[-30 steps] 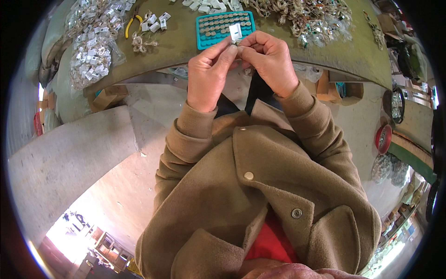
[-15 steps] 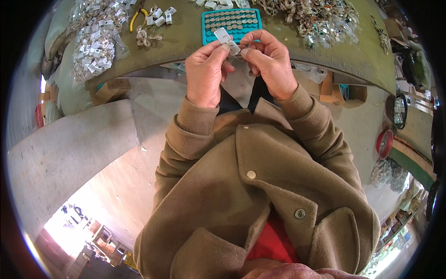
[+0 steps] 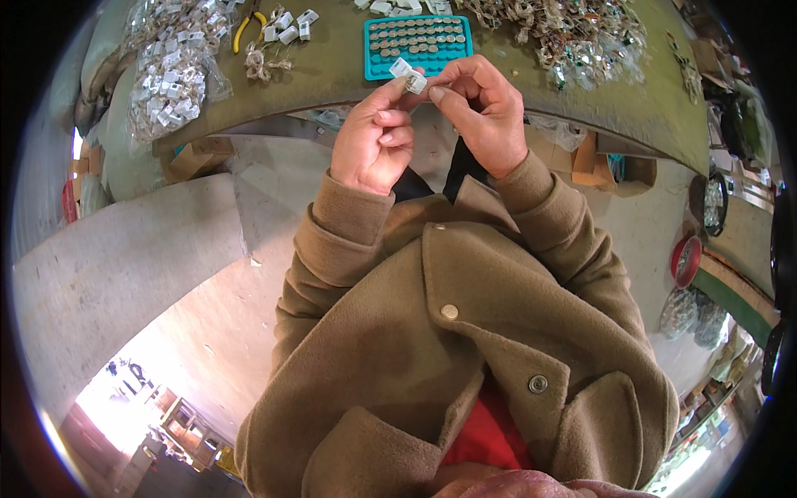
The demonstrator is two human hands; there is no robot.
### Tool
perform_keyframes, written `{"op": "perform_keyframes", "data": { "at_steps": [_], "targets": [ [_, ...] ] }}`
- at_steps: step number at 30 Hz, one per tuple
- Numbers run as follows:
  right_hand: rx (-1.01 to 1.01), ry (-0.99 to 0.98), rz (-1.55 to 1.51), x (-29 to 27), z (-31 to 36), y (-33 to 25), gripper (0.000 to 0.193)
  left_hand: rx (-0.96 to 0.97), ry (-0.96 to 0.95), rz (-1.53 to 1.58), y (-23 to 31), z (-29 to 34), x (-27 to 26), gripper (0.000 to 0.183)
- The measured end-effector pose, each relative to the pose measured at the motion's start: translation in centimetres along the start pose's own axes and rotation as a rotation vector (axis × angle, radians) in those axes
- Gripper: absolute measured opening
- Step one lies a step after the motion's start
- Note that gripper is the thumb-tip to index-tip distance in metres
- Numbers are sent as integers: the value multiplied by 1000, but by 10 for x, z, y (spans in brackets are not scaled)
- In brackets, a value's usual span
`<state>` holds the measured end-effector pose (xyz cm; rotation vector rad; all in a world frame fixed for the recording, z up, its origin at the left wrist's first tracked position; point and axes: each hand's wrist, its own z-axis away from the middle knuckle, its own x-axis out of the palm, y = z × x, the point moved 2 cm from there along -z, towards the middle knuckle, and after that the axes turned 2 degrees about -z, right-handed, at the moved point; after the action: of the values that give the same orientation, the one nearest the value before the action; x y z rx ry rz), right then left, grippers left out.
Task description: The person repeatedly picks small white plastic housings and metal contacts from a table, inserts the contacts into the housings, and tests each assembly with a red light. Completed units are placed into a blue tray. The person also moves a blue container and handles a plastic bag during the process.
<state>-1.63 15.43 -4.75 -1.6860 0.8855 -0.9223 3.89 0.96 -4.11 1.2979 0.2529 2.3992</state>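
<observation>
Between the thumb and fingers of my left hand (image 3: 372,141) is a small white plastic case (image 3: 414,81) with its lid tilted up. My right hand (image 3: 486,112) is closed in a pinch right beside the case; whatever its fingertips hold is too small to make out. Just beyond both hands lies a turquoise tray (image 3: 378,70) with rows of round silver button cells (image 3: 415,33) in its far part. The near pockets of the tray hold none that I can see.
Bagged white cases (image 3: 170,83) lie at the left, beside yellow-handled pliers (image 3: 241,35) and a few loose white cases (image 3: 288,34). Tangled wire bundles (image 3: 573,37) cover the far right of the green table (image 3: 324,62). A cardboard box (image 3: 594,162) stands below the table edge.
My left hand has turned, so the white case sits at a new angle and its fingers show more. My right hand's fingertips have closed in next to the case.
</observation>
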Motion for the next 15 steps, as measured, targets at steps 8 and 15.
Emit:
{"op": "perform_keyframes", "data": {
  "at_steps": [8, 15],
  "targets": [
    [-33, -40, 353, -1, -4, -13, 25, -113, -82, 79, 8, -3, -4, 19],
    [10, -23, 417, -3, -5, -6, 27, -45, -20, 20, 7, -6, -4, 23]
  ]
}}
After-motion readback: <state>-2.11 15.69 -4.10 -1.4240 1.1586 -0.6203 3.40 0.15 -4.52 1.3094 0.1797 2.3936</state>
